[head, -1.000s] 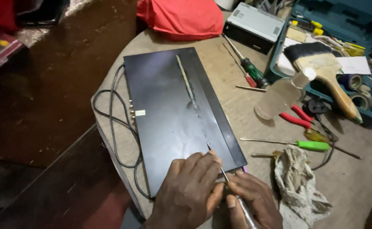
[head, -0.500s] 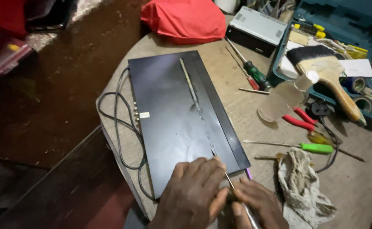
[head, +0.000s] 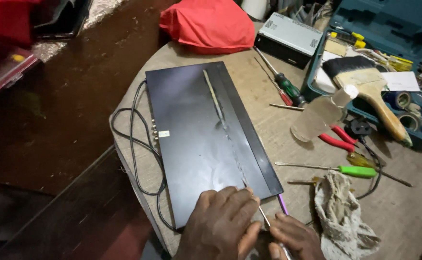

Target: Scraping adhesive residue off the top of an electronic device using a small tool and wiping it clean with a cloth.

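Black sheet metal takes up most of the table: a flat black device case (head: 206,144) is laid lengthwise on the round wooden table (head: 403,212), its near end tucked under the hands. At the bottom edge, the left hand (head: 218,224) is pressed flat on that near corner, fingers spread and loosely curled, nothing gripped in it. Just beside it, the right hand (head: 293,238) is closed around a thin metal tool (head: 264,217), whose tip is set against the case's near edge; the handle is hidden, so what kind of tool it is can't be told.

Right of the hands, a dirty rag (head: 341,212) is bunched up, with a green-handled screwdriver (head: 336,169) lying just past it. A black cable (head: 134,144) is looped off the case's left side. Further out, a clear plastic bottle (head: 321,113) is seen lying tilted, red-handled pliers (head: 336,139) beside it, and a green-and-red screwdriver (head: 283,86) near the case's far right. At the back, a teal tool case (head: 413,29) is left open with a wide paintbrush (head: 370,86) resting in it, a small grey box (head: 288,38) next to it, and a red cloth (head: 206,24) farthest away.
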